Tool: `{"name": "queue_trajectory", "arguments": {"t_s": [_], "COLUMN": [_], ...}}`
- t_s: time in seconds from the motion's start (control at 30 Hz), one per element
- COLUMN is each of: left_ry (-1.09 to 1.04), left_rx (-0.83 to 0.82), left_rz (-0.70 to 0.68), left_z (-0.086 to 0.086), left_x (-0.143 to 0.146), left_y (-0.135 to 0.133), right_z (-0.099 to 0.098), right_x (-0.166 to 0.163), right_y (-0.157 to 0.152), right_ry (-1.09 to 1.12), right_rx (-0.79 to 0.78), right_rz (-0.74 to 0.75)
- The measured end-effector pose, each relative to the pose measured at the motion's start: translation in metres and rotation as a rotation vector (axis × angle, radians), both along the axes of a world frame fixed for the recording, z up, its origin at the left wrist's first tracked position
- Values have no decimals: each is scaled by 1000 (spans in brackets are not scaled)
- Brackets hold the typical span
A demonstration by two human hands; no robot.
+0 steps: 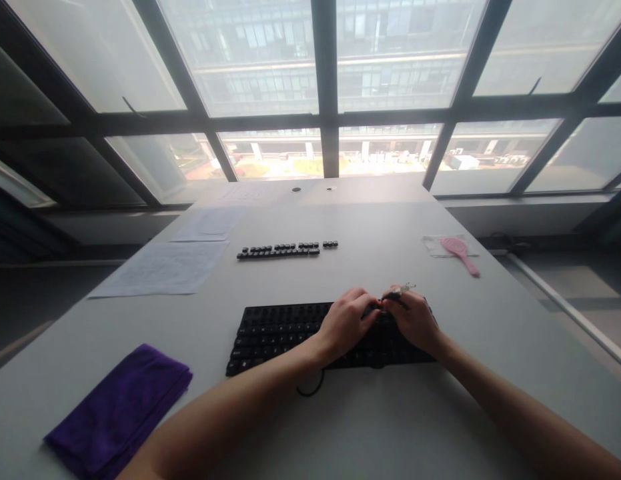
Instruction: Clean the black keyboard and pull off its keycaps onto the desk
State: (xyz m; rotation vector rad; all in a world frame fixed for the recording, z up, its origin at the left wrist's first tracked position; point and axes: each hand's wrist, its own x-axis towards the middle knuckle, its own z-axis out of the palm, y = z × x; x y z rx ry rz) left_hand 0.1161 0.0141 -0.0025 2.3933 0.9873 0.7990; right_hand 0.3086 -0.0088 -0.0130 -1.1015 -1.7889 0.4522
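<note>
A black keyboard (pixel 280 337) lies on the white table before me, its cable curling out at the near edge. Along its upper rows the keycaps are off, while the lower rows at left still have theirs. My left hand (pixel 347 317) is over the upper right part, fingers pinched close to the right fingertips; what they hold is hidden. Just beside it, my right hand (pixel 413 320) is closed around a small keycap puller (pixel 404 289), whose thin metal wire ends stick up above the fingers. Removed black keycaps (pixel 280 251) stand in neat rows behind the keyboard.
A folded purple cloth (pixel 120 407) lies at the near left. White paper sheets (pixel 160 270) rest along the left edge. On the right, a pink hairbrush (pixel 457 253) lies partly on a clear plastic bag (pixel 433 247). Large windows (pixel 325 80) stand beyond the table.
</note>
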Motion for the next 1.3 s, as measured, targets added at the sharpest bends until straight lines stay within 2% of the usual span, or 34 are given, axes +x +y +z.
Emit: {"name": "queue_trajectory", "arguments": {"t_s": [0.17,0.53,0.63,0.77,0.93,1.07,1.2,1.3], "left_ry": [-81,-153,-118,-107,25,16,-119,-173], "left_rx": [13,-22,0,67,169,167,56,-82], "left_rz": [-22,-16,8,-31,-111,-77,7,75], "left_z": [-3,-5,-10,-11,-4,1,11,24], "left_x": [-1,-1,-2,-3,-3,-1,-3,-15], "left_y": [1,1,1,0,-5,-7,-1,24], "right_z": [-5,-2,0,0,2,3,1,-1], "right_x": [-1,0,0,0,1,0,-1,-2], "right_y": [-2,0,-1,0,2,3,3,4], "right_ry": [-31,-20,-14,59,150,158,174,210], "right_rx": [-53,-138,-126,-162,-209,-214,-215,-230], "right_rz": [-73,-19,-50,-77,-79,-66,-51,-33]}}
